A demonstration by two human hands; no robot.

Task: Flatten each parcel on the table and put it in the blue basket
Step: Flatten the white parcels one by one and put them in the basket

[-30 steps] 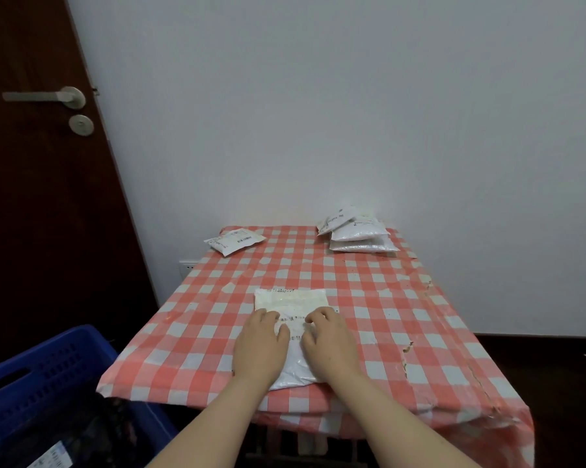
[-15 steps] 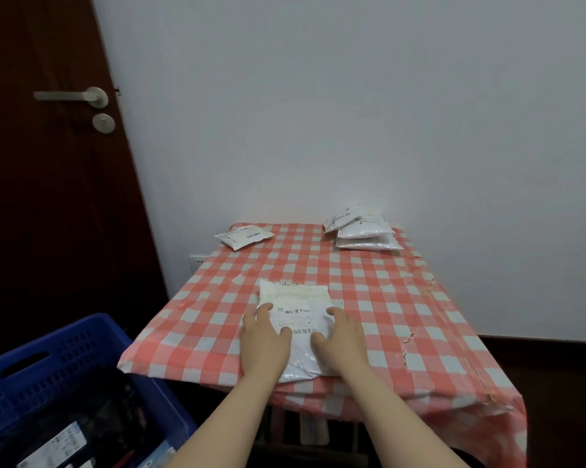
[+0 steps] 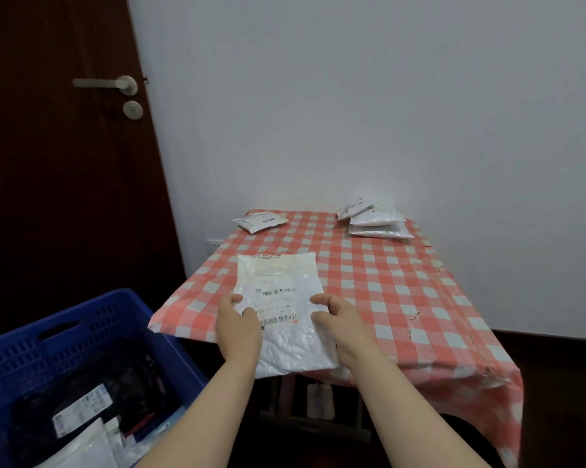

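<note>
A flat white plastic parcel (image 3: 281, 298) with barcode labels hangs over the near edge of the table (image 3: 403, 298), which wears a red-and-white checked cloth. My left hand (image 3: 237, 327) grips its left side and my right hand (image 3: 339, 324) grips its right side, thumbs on top. The parcel's near end is past the table edge. The blue basket (image 3: 82, 336) stands low at the left, holding black and white parcels. A single small white parcel (image 3: 261, 221) lies at the table's far left, and a stack of white parcels (image 3: 374, 221) at the far right.
A dark wooden door (image 3: 65, 180) with a metal handle stands at the left. A white wall runs behind the table. The tablecloth is torn along its right side (image 3: 416, 319). Dark floor shows at the right.
Both hands went from pressing flat on the parcel to gripping its sides. The parcel has come toward me and left, over the table's near edge. The view has swung left, showing more basket.
</note>
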